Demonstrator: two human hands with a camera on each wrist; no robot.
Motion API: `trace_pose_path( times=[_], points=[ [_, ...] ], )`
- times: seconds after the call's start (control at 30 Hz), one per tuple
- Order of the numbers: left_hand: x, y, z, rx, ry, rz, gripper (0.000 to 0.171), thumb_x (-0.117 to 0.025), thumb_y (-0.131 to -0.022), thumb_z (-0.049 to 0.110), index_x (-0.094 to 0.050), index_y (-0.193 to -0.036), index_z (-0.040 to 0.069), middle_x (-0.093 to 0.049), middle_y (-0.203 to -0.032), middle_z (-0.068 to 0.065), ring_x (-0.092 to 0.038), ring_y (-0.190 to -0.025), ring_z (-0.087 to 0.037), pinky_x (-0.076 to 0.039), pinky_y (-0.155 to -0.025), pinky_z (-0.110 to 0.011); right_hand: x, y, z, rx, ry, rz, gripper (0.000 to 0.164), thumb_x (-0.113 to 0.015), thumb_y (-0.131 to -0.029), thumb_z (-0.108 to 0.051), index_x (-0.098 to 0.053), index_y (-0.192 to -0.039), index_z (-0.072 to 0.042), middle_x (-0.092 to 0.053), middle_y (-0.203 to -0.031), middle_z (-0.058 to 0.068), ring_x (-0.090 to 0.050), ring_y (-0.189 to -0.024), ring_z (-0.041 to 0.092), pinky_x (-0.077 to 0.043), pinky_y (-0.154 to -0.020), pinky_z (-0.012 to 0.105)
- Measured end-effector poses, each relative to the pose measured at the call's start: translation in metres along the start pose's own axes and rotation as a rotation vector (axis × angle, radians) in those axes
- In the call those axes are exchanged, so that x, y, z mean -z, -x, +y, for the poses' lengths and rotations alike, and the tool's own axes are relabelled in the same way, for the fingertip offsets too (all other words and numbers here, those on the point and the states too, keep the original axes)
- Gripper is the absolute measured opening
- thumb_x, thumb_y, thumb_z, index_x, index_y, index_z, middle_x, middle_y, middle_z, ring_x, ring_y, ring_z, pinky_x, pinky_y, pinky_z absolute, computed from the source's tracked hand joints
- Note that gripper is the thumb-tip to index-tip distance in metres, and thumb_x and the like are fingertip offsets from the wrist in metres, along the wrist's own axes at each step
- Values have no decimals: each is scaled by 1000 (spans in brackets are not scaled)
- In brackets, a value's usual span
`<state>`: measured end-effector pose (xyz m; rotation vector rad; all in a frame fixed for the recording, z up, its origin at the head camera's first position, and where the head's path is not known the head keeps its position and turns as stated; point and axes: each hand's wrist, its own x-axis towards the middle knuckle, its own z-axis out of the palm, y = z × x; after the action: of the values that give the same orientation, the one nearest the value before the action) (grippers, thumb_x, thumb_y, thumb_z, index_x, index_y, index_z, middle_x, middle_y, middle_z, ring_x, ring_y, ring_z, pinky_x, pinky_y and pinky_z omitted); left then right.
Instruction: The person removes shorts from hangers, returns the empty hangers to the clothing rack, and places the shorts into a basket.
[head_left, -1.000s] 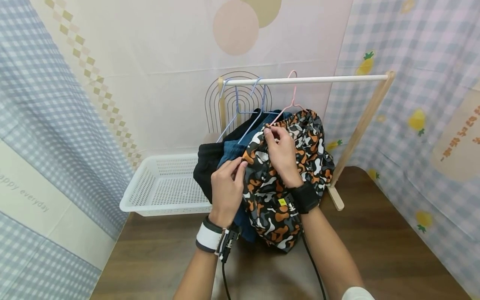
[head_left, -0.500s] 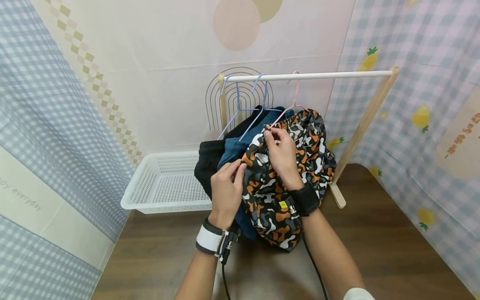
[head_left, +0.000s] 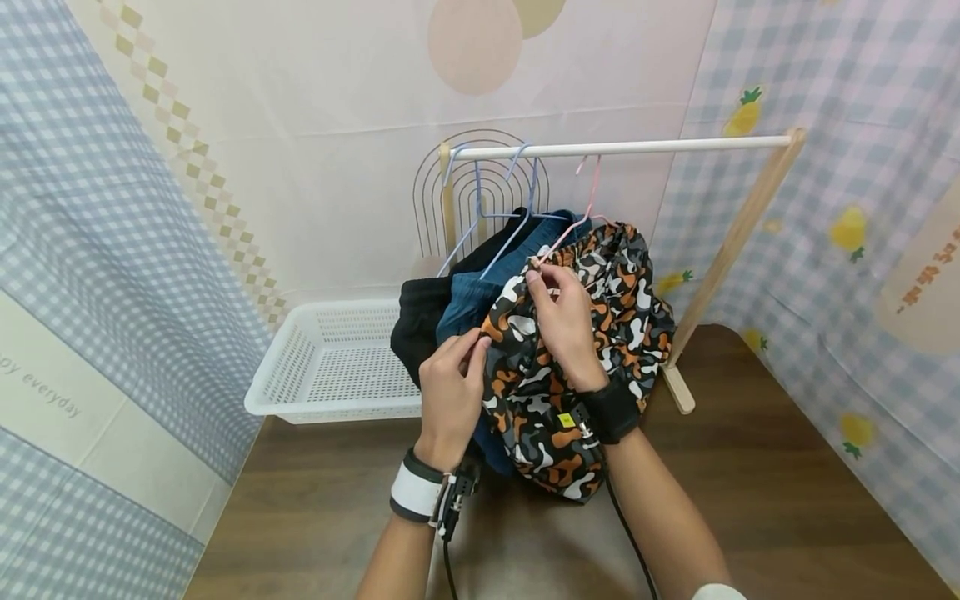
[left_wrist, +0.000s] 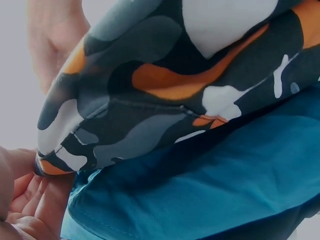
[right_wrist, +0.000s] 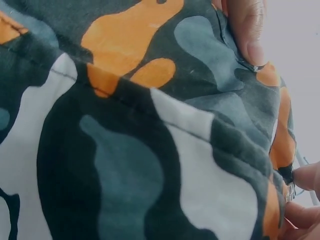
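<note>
Camouflage-patterned shorts (head_left: 536,400) in black, orange, grey and white hang from a pink hanger (head_left: 589,204). The hanger's hook top is hidden behind the white bar. My left hand (head_left: 452,387) pinches the left edge of the shorts' waistband between thumb and fingertips; in the left wrist view, that corner sits in the pinch. Higher up, my right hand (head_left: 566,329) pinches the waistband near the hanger's lower left end. Teal shorts (left_wrist: 200,195) hang just behind, with black shorts (head_left: 420,312) behind those, both on blue hangers (head_left: 517,237).
A white bar (head_left: 675,146) spans the wooden rack, whose right leg (head_left: 731,250) stands on the brown table (head_left: 322,500). Left of the clothes sits a white perforated basket (head_left: 300,400). Patterned cloth sheets (head_left: 300,83) enclose the back and sides.
The pink hanger's hook has sunk from above the bar to behind it. My right hand has come slightly lower with the waistband; both hands keep their pinch.
</note>
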<state>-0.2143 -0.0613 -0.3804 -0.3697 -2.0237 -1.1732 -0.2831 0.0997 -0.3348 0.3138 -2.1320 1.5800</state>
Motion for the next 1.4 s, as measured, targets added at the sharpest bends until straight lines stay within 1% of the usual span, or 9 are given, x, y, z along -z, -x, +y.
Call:
trace_pose_path(
  times=[0.13, 0.27, 0.4, 0.63, 0.73, 0.87, 0.97, 1.1, 1.4],
  points=[
    [2, 4, 1, 13, 1, -10, 25, -69, -104, 16, -77, -119, -4, -74, -92, -12, -69, -72, -16, -61, -63, -28, -1, 4, 0, 18, 8, -2, 37, -58, -111, -20, -64, -136, 5, -62, -122, 20, -59, -109, 32, -47, -88, 39],
    [6, 7, 4, 21, 8, -20, 26, -70, -104, 17, -77, -119, -3, -75, -97, -12, -74, -78, -17, -63, -68, -28, -1, 8, -1, 22, -4, -6, 38, -58, -110, -20, -63, -137, 6, -63, -124, 21, -59, -110, 33, -47, -90, 40],
    [12, 10, 7, 34, 5, -27, 25, -73, -102, 17, -77, -117, -2, -77, -101, -12, -76, -84, -19, -64, -73, -29, 0, 12, -3, 13, -25, -14, 38, -59, -110, -20, -64, -137, 6, -63, -124, 20, -60, -109, 32, -48, -89, 39],
    [20, 13, 9, 39, -23, -27, 24, -73, -102, 20, -78, -113, 0, -77, -101, -11, -75, -83, -18, -64, -72, -31, -3, 22, -7, 21, -69, -10, 37, -61, -109, -20, -66, -135, 6, -63, -119, 20, -60, -106, 30, -46, -87, 35],
    [22, 15, 10, 53, -29, -26, 24, -73, -102, 22, -78, -111, 1, -77, -99, -10, -74, -81, -17, -64, -71, -31, -5, 28, -9, 16, -75, -5, 36, -62, -108, -19, -66, -134, 5, -64, -117, 19, -60, -104, 29, -46, -86, 33],
    [26, 18, 10, 78, -37, -33, 25, -73, -102, 23, -76, -115, 2, -77, -103, -10, -74, -86, -17, -64, -75, -33, -9, 37, -10, 15, -85, -1, 35, -64, -108, -18, -67, -134, 5, -64, -115, 19, -60, -101, 28, -47, -85, 31],
    [28, 20, 10, 84, -44, -33, 26, -74, -102, 23, -76, -117, 2, -77, -106, -10, -74, -89, -18, -64, -77, -35, -12, 43, -10, 17, -93, -3, 35, -64, -108, -18, -67, -133, 5, -64, -114, 18, -60, -100, 28, -47, -85, 31],
    [31, 22, 8, 76, -46, -30, 27, -73, -102, 24, -76, -116, 2, -77, -103, -10, -73, -85, -18, -64, -74, -35, -15, 48, -11, 17, -100, 0, 34, -64, -108, -19, -67, -132, 5, -64, -113, 17, -60, -101, 26, -48, -86, 33],
    [35, 22, 6, 75, -31, -31, 32, -73, -102, 27, -74, -119, -1, -77, -103, -13, -75, -87, -21, -65, -78, -38, -21, 54, -12, -2, -87, -6, 33, -65, -107, -19, -68, -130, 5, -63, -110, 16, -60, -101, 27, -51, -88, 39]
  ],
)
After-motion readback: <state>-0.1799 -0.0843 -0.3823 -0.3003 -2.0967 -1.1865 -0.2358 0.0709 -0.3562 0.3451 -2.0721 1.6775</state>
